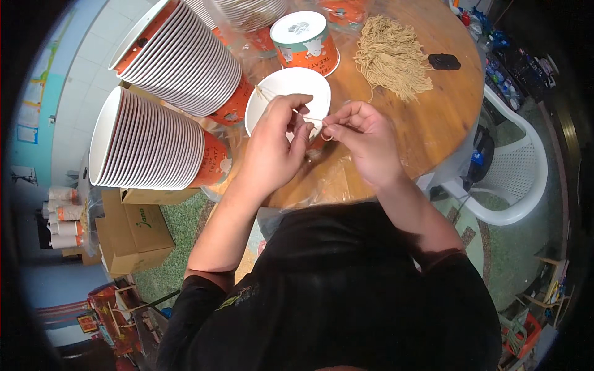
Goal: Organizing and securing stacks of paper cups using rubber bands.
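Both my hands work at the near rim of an orange paper bucket (294, 81) with a white inside, its mouth turned up toward me. A thin beige string (315, 119) runs between my fingers there, and a piece of it also shows at the bucket's far-left rim. My left hand (276, 141) reaches over the bucket's left side, thumb and fingers closed around the string. At the near-right rim my right hand (366, 137) pinches the string's looped end. Part of the bucket's near wall is hidden behind my left hand.
Tall nested stacks of paper buckets (151, 145) lie on the left of the round wooden table (427, 123). An upside-down bucket (303, 52) stands behind, with a heap of beige strings (393, 59) and a black object (444, 61) to its right. A white plastic chair (510, 173) stands at right.
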Tool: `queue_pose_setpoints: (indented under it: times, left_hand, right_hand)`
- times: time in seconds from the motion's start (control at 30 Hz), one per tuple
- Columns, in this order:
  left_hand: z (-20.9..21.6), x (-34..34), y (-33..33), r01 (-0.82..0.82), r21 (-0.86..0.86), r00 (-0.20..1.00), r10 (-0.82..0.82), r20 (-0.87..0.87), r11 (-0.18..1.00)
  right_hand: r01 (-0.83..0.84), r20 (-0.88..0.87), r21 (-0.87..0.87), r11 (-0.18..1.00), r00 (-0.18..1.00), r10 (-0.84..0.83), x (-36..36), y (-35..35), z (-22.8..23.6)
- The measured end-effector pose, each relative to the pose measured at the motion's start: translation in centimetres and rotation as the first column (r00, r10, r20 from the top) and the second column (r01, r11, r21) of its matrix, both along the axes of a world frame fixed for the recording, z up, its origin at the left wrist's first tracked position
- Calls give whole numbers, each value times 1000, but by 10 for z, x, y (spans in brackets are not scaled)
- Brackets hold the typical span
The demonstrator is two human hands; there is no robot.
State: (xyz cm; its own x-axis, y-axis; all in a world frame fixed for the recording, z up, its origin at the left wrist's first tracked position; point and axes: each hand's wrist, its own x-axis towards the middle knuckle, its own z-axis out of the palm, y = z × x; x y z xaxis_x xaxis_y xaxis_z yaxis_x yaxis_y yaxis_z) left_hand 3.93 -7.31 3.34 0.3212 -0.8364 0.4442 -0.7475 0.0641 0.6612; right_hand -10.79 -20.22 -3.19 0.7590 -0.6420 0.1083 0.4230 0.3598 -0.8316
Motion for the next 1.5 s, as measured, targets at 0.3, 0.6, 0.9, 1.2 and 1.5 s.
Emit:
queue_pose_setpoints:
  times: [0.3,0.6,0.9,1.2,1.5]
  left_hand:
    - [14,-3,10,-190,59,958,172,230,980]
    - [17,19,-7,62,492,957,88,-275,869]
    - [16,15,-12,94,414,877,122,-466,905]
    - [16,8,-9,115,326,844,81,-530,938]
    - [12,-8,1,-92,228,974,136,-184,969]
  right_hand:
    - [82,0,46,996,997,-83,7,-1,-7]
    - [98,27,98,990,994,-102,7,5,-2]
    - [85,124,80,993,988,-94,7,3,-10]
    - [83,111,76,994,990,-91,5,3,-9]
    - [-1,-56,73,997,998,5,-4,6,4]
